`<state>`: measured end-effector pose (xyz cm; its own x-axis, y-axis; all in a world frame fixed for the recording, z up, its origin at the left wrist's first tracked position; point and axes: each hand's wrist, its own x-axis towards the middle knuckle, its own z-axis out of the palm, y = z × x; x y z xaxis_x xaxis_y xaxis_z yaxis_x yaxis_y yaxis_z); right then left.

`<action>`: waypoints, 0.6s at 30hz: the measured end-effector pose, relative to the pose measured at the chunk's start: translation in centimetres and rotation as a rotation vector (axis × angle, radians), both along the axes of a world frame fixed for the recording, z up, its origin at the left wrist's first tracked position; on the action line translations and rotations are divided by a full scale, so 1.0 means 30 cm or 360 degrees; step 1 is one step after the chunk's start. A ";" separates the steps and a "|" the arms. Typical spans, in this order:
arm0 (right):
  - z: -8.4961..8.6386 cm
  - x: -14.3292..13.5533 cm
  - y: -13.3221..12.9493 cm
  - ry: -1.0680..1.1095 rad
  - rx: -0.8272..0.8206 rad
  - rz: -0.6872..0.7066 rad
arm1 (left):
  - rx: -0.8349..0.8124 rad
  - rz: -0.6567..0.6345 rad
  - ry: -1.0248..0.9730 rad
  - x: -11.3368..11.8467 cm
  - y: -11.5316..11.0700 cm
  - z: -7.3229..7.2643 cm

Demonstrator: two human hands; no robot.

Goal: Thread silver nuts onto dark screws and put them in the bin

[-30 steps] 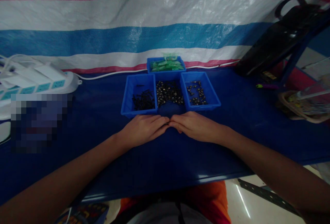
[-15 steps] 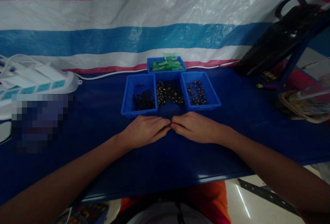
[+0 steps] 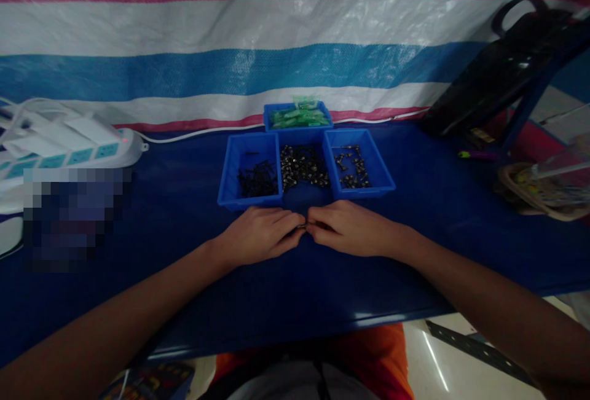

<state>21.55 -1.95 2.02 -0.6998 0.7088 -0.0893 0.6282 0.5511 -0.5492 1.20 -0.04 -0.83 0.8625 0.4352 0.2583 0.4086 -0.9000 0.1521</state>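
My left hand [image 3: 265, 234] and my right hand [image 3: 348, 228] meet fingertip to fingertip just in front of the blue bins. Both are closed in a pinch around a small, thin metallic piece [image 3: 302, 226], mostly hidden by the fingers; its kind is too small to tell. Behind my left hand, a blue bin [image 3: 225, 185] holds thin black parts [image 3: 258, 180]. The right blue bin [image 3: 380, 169] contains small metal fittings [image 3: 354, 169]. Between them lies a pile of dark and shiny small metal parts [image 3: 304, 165].
At the back, another blue bin [image 3: 268, 118] carries green packets [image 3: 302, 116]. A white power strip [image 3: 124, 145] with plugs lies left. On the right are a black bottle [image 3: 498, 68], a purple-and-green item [image 3: 477, 155] and a basket [image 3: 525, 194]. A striped tarp [image 3: 184, 25] hangs behind the table.
The fingertips have shifted slightly around the small piece, and a bit more of it shows between them. Hands and bins otherwise stay in place.
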 end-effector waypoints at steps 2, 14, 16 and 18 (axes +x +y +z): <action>0.000 0.001 -0.001 0.0009 -0.0004 0.0004 | -0.0024 0.0007 -0.0006 -0.001 0.000 0.000; -0.001 0.002 0.000 0.0008 0.0005 0.0024 | 0.0041 0.0006 -0.0010 0.000 -0.002 -0.004; -0.002 0.002 0.000 -0.0002 0.0010 0.0030 | 0.0025 -0.0002 -0.0023 0.001 -0.002 -0.005; -0.002 0.003 0.000 -0.0013 0.0020 0.0035 | 0.0004 0.0002 -0.0024 0.001 -0.002 -0.005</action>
<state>21.63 -1.95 1.94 -0.7144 0.6944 -0.0859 0.6203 0.5716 -0.5372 1.24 -0.10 -0.97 0.8580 0.4355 0.2723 0.4074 -0.8999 0.1558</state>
